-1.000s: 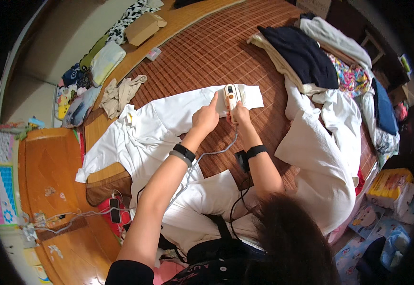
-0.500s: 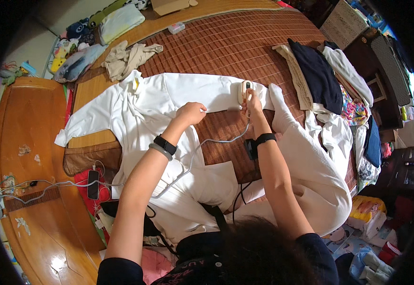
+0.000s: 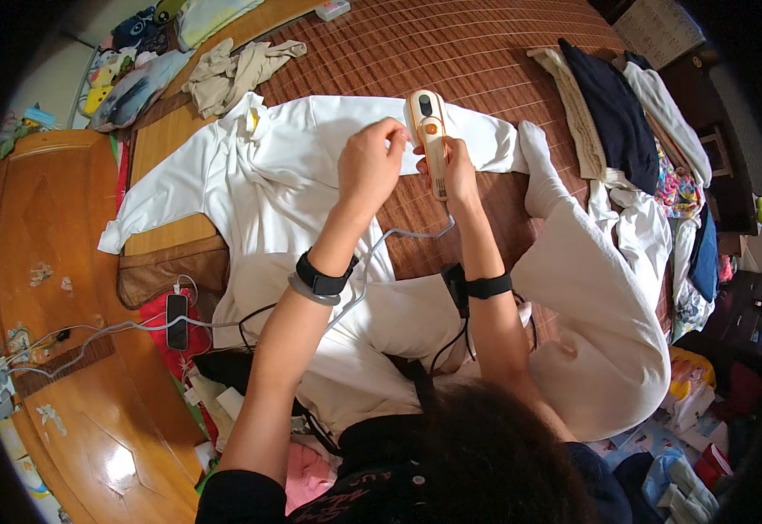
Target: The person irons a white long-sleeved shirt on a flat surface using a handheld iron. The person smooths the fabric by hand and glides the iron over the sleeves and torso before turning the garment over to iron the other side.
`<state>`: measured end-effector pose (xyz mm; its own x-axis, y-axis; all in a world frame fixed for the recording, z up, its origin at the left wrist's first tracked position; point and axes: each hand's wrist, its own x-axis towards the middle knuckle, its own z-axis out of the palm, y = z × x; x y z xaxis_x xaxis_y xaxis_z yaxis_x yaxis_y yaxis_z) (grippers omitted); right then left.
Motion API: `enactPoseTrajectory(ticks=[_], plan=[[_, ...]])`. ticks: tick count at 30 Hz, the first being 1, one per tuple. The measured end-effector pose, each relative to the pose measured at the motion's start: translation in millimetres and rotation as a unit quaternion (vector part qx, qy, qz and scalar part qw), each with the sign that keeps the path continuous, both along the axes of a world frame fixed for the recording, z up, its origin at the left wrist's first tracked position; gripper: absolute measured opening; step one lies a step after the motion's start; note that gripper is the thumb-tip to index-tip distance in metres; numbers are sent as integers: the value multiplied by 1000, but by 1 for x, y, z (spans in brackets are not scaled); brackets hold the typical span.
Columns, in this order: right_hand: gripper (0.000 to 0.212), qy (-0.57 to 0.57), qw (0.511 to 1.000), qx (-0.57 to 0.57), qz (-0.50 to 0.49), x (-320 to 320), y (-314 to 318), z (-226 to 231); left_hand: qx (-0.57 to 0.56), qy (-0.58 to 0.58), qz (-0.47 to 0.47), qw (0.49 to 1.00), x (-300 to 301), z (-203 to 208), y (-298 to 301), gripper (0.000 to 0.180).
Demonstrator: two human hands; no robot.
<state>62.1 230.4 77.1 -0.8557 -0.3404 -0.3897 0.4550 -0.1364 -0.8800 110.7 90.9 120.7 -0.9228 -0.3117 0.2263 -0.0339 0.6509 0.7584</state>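
My right hand is wrapped round the handle of a white and orange handheld steam iron. The iron's wide head overlaps the white sleeve of a long-sleeved white shirt; I cannot tell if it touches the cloth. A grey cord runs from the handle's end across the shirt to the left. Close by on the iron's left, my left hand is closed in a loose curl, its fingertips near the iron, with nothing seen in it. The shirt lies spread out, its other sleeve stretching left.
The shirt lies on a brown slatted mat. My white-clad leg is bent at the right, beyond which dark trousers and other clothes lie. A beige crumpled garment is at the back left. Left, a phone rests on red cloth.
My right hand has brought the iron leftward along the sleeve and turned its top into view. My left hand has risen to beside the iron. The whole view has shifted somewhat.
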Motion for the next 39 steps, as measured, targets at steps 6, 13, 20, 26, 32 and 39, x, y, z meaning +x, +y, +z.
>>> enactPoseTrajectory(ticks=[6, 13, 20, 26, 32, 39], plan=[[42, 94, 951, 218, 200, -6, 8, 45, -73, 57, -108, 990, 4, 13, -48, 50], [29, 190, 836, 298, 420, -36, 25, 100, -131, 31, -264, 955, -2, 7, -68, 80], [49, 170, 829, 341, 409, -33, 20, 102, -125, 61, -225, 964, -1, -7, -61, 62], [46, 167, 836, 350, 387, -32, 26, 75, -180, 78, -196, 961, 2, -18, -53, 63], [51, 158, 843, 344, 382, -31, 28, 63, -199, 100, -191, 956, 10, -30, -53, 65], [46, 600, 605, 447, 272, -29, 23, 49, -284, 87, -191, 935, -8, -29, -61, 58]])
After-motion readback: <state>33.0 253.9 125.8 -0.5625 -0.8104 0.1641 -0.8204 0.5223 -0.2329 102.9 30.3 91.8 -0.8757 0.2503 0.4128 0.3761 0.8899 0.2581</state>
